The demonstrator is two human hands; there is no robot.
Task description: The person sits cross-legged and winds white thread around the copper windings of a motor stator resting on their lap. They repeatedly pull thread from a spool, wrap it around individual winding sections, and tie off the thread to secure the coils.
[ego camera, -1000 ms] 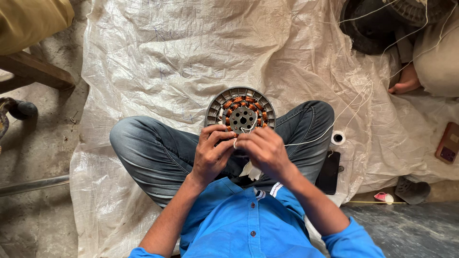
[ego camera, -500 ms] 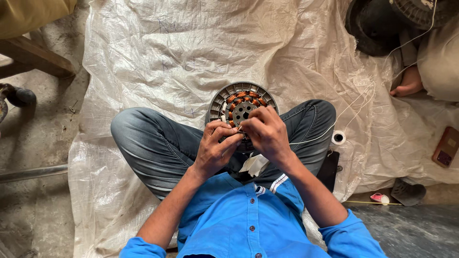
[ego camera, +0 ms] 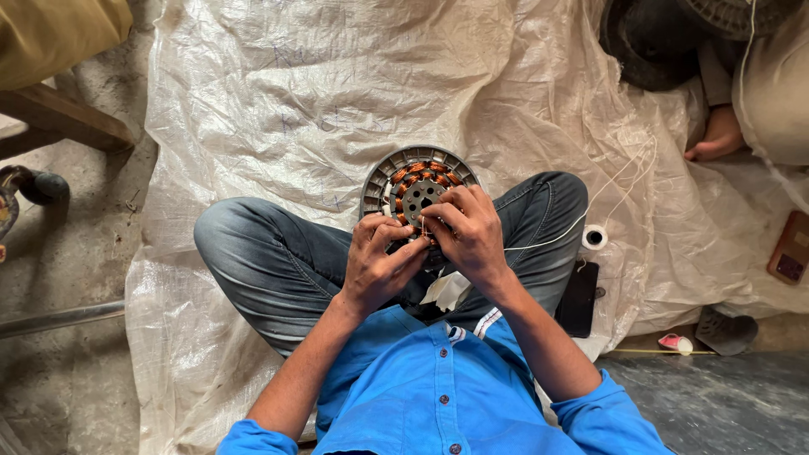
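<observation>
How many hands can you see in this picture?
3. The person's left hand and right hand meet over the round motor stator in the lap. A third hand, someone else's, rests on the white sheet at upper right. Others may be hidden.

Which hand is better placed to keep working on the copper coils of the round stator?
Probably the right hand: its fingertips lie on the copper windings of the stator near the hub. The left hand sits lower at the near rim, seemingly steadying it.
</observation>
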